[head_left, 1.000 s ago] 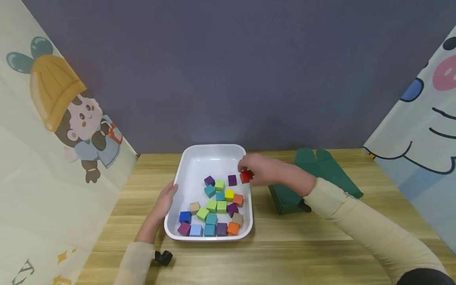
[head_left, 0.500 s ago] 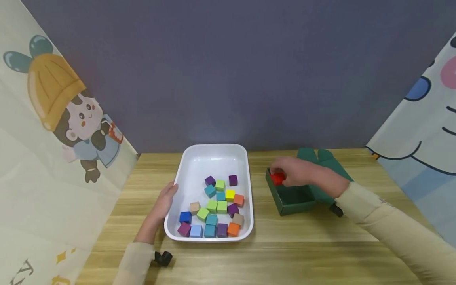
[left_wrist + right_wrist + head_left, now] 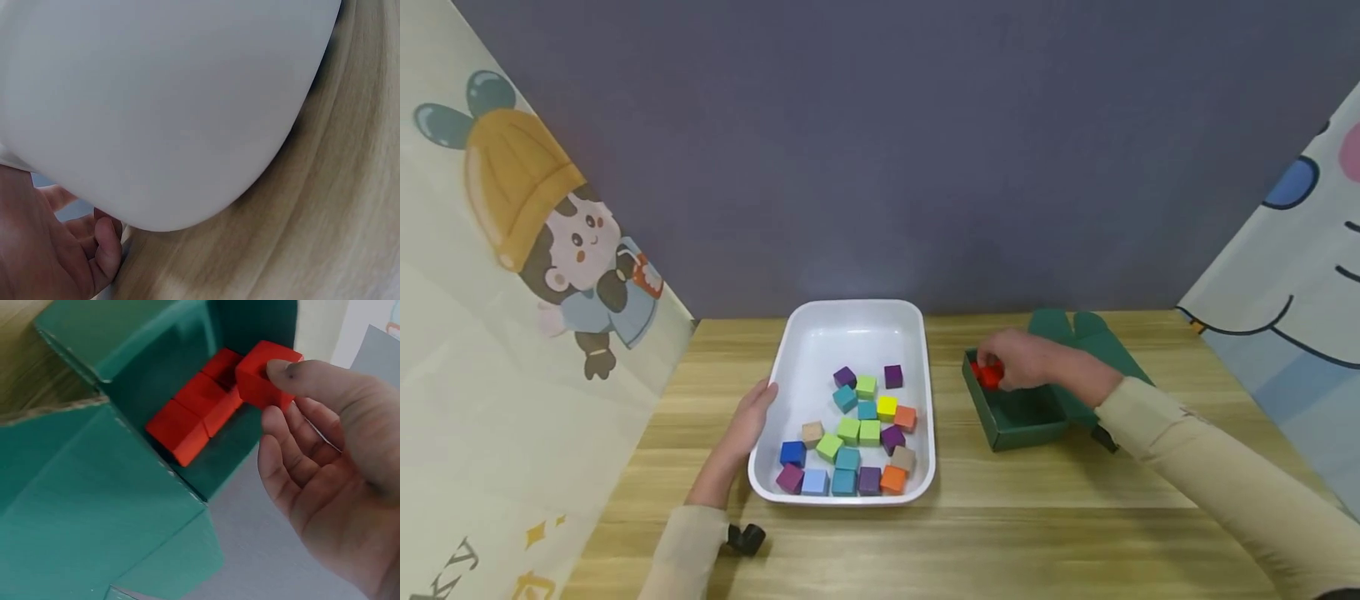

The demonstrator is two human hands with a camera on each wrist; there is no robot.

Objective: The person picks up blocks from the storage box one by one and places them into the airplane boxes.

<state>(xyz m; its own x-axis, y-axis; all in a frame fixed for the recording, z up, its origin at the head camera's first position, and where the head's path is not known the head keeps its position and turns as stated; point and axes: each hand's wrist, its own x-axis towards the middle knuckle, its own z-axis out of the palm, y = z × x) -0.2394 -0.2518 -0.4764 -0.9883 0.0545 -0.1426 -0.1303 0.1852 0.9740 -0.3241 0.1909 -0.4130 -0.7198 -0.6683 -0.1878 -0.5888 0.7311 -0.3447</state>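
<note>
My right hand (image 3: 1018, 360) pinches a red cube (image 3: 253, 375) between thumb and fingertips, inside the open green cardboard box (image 3: 1032, 437). In the right wrist view, other red cubes (image 3: 178, 428) lie in a row against one wall of the box, and the held cube is just above the row's end. My left hand (image 3: 752, 417) holds the left rim of a white tray (image 3: 853, 310), its thumb at the edge. From the left wrist, the tray's outer wall (image 3: 169, 112) hides part of the fingers. Several coloured cubes (image 3: 847, 431) lie in the tray's middle and near half.
Box and tray stand apart on a wooden table (image 3: 925, 550). The box's green lid (image 3: 1097, 342) lies folded back to the right, partly beneath the right forearm. A dark grey panel (image 3: 880, 150) rises behind, with printed sheets (image 3: 482, 400) at the sides.
My right hand has carried the red cube rightward from the tray's right edge to the box and is now slightly lower in it. The left hand keeps its place on the tray.
</note>
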